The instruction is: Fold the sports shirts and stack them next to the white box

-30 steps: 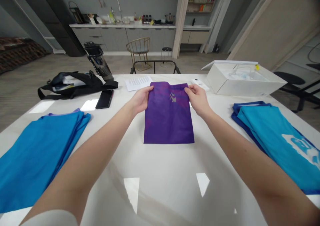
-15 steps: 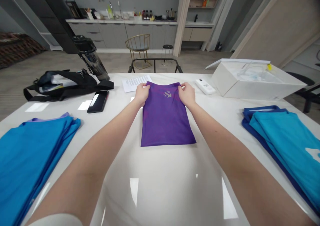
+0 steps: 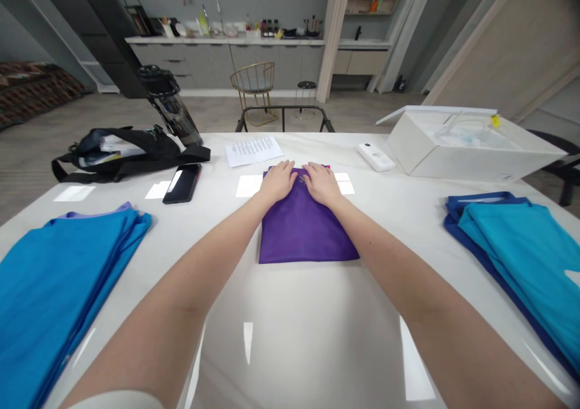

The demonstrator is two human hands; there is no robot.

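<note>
A folded purple garment (image 3: 308, 234) lies on the white table (image 3: 312, 324) in front of me. My left hand (image 3: 278, 181) rests flat on its far left part, fingers stretched out. Beside it, my right hand (image 3: 321, 183) is laid on the far right part, also with fingers extended. Between the fingertips a bit of the grey print shows; the hands cover the rest. Neither hand grips the cloth. Blue folded clothes (image 3: 58, 276) are stacked at the left, and a pile with a turquoise garment (image 3: 521, 240) on top of dark blue is at the right.
Behind the garment are a printed sheet (image 3: 254, 151) and a white power-bank-like device (image 3: 376, 157). A phone (image 3: 182, 183), a black bag (image 3: 131, 155) and a dark bottle (image 3: 174, 110) stand far left. A white box (image 3: 471, 155) is far right.
Both hands have let go of the garment's far corners and moved inward onto it, lying flat. The far edge of the garment has come down nearer to me.
</note>
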